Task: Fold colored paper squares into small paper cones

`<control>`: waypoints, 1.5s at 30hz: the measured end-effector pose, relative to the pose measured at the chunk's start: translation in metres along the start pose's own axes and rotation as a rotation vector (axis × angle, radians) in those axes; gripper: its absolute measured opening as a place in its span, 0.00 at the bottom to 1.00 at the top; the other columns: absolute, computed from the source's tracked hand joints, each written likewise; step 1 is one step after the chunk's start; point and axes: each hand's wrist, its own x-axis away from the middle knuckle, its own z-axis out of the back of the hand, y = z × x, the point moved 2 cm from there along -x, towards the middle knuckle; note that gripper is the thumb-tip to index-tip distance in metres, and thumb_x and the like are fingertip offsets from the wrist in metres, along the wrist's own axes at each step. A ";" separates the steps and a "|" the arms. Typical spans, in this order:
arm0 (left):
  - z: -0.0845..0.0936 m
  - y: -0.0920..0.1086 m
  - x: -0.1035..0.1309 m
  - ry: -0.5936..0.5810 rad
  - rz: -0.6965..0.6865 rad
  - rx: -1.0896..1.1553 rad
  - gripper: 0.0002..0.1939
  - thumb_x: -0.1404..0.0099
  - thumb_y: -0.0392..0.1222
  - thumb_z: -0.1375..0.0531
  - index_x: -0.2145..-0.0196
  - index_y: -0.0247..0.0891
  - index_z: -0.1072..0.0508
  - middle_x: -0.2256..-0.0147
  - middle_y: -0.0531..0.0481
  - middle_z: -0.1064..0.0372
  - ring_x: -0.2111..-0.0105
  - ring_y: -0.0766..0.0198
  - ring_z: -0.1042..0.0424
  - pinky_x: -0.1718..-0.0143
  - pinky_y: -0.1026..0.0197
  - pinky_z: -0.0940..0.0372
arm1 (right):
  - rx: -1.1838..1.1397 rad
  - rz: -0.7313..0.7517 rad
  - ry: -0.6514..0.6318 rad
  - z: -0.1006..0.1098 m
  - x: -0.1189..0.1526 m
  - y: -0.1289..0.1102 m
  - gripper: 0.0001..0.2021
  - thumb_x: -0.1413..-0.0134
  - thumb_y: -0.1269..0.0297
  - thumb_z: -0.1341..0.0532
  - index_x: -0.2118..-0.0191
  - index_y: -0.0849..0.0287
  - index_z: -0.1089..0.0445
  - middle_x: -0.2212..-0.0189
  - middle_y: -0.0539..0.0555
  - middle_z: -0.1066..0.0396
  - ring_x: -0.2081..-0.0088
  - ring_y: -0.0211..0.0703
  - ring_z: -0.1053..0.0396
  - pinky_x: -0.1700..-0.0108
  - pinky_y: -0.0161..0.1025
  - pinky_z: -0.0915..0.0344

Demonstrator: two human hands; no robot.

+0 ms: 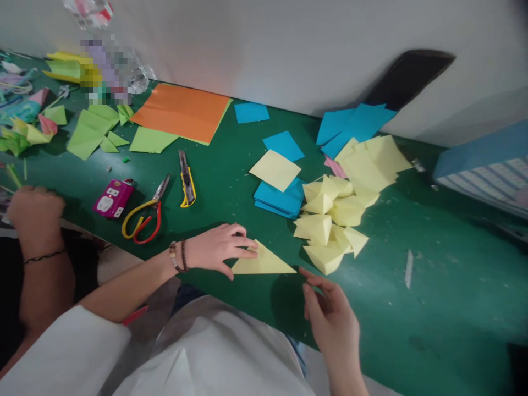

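A yellow sheet of paper, folded into a triangle, lies flat on the green table near its front edge. My left hand rests on the triangle's left part with fingers spread, partly covering it. Just off the triangle's right corner is my right hand, its index finger stretched out and nothing visible in it. Beyond the triangle lies a stack of blue paper squares, with a flat yellow square partly over it. Several folded yellow paper pieces are heaped to the right of that stack.
Left of my work lie scissors, a yellow box cutter and a purple power adapter. Orange paper and green paper pieces lie behind. Another person's hand is at far left. A blue box stands at right.
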 end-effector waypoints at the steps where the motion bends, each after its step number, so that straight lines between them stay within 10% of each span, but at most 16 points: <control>1: 0.002 0.000 -0.001 -0.012 -0.006 -0.002 0.38 0.49 0.55 0.30 0.43 0.42 0.32 0.43 0.45 0.35 0.49 0.52 0.40 0.52 0.52 0.38 | 0.083 0.069 -0.001 -0.001 -0.003 0.000 0.18 0.46 0.45 0.41 0.60 0.56 0.33 0.59 0.58 0.24 0.83 0.32 0.39 0.81 0.34 0.36; 11: 0.014 0.006 0.002 0.018 0.090 0.039 0.34 0.43 0.37 0.32 0.40 0.45 0.36 0.37 0.44 0.44 0.47 0.54 0.35 0.47 0.51 0.37 | 0.368 0.417 -0.075 -0.017 -0.015 -0.016 0.18 0.42 0.47 0.44 0.61 0.55 0.28 0.75 0.50 0.29 0.79 0.36 0.38 0.77 0.34 0.36; 20: -0.004 0.031 0.009 0.180 0.307 0.153 0.28 0.35 0.28 0.44 0.38 0.40 0.40 0.53 0.47 0.31 0.54 0.59 0.35 0.49 0.56 0.37 | 0.351 0.586 -0.195 -0.032 -0.004 -0.030 0.13 0.39 0.54 0.43 0.60 0.56 0.29 0.73 0.51 0.31 0.78 0.36 0.35 0.78 0.32 0.35; 29: -0.001 0.029 0.007 0.308 0.134 0.129 0.13 0.36 0.26 0.47 0.68 0.39 0.26 0.60 0.50 0.26 0.57 0.64 0.30 0.52 0.59 0.37 | 0.321 0.912 -0.452 -0.011 -0.007 -0.046 0.17 0.43 0.72 0.46 0.49 0.56 0.32 0.48 0.58 0.28 0.52 0.46 0.28 0.54 0.45 0.28; 38: -0.010 0.021 0.013 0.375 0.063 0.058 0.13 0.39 0.24 0.48 0.69 0.37 0.27 0.57 0.50 0.24 0.48 0.62 0.30 0.43 0.56 0.39 | 0.430 1.155 -0.271 -0.015 -0.020 -0.023 0.14 0.40 0.76 0.45 0.52 0.57 0.29 0.50 0.55 0.26 0.50 0.45 0.30 0.51 0.45 0.30; 42: -0.019 0.027 0.023 0.318 0.116 0.030 0.04 0.36 0.34 0.43 0.64 0.37 0.28 0.55 0.48 0.25 0.44 0.57 0.33 0.39 0.51 0.44 | 0.502 1.134 -0.212 -0.021 -0.019 -0.023 0.11 0.40 0.73 0.43 0.56 0.57 0.27 0.52 0.52 0.24 0.47 0.52 0.35 0.50 0.49 0.36; 45: -0.023 0.034 0.026 0.308 0.146 0.025 0.16 0.36 0.54 0.40 0.62 0.37 0.28 0.53 0.44 0.27 0.41 0.52 0.36 0.37 0.46 0.48 | 0.486 1.058 -0.190 -0.023 -0.017 -0.024 0.10 0.39 0.72 0.43 0.57 0.55 0.26 0.53 0.50 0.24 0.47 0.53 0.36 0.48 0.51 0.40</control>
